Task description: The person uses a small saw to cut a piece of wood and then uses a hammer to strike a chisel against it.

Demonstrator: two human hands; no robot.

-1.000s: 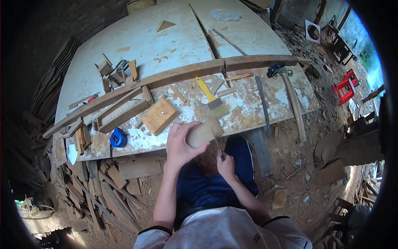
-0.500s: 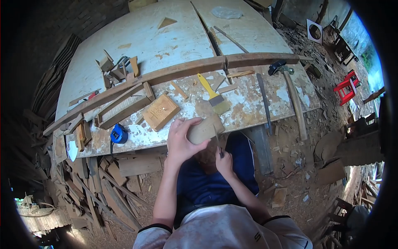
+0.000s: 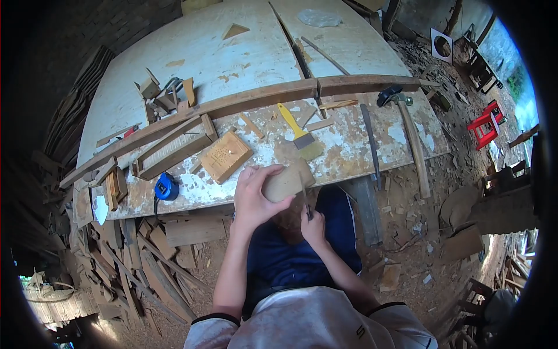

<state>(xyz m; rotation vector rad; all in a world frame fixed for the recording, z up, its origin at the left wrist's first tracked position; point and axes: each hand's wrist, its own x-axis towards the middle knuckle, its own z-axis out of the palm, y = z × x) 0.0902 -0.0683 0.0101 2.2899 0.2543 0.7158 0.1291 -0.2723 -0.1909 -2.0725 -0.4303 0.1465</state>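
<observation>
My left hand [image 3: 256, 195] grips a pale wooden block [image 3: 283, 185] with rounded corners at the front edge of the bench, thumb on the near side and fingers on the far side. In my right hand [image 3: 313, 228] is a thin-bladed tool [image 3: 306, 195] with a dark handle; its exact kind is too small to tell. The blade lies against the right part of the block, pointing away from me. Just beyond the block is a yellow-handled paintbrush [image 3: 294, 125]. Left of it sits a wooden box [image 3: 226, 157] with small marks on top.
A long wooden beam [image 3: 256, 95] crosses the bench [image 3: 343, 142]. A hammer [image 3: 410, 134] and a dark file-like bar [image 3: 370, 142] lie at the right. To the left are a blue tape measure [image 3: 167, 187] and an open wooden tray [image 3: 177, 152]. Wood scraps cover the floor [image 3: 401, 221].
The right hand and its blade have shifted very slightly along the block. The left hand and the block stay in place.
</observation>
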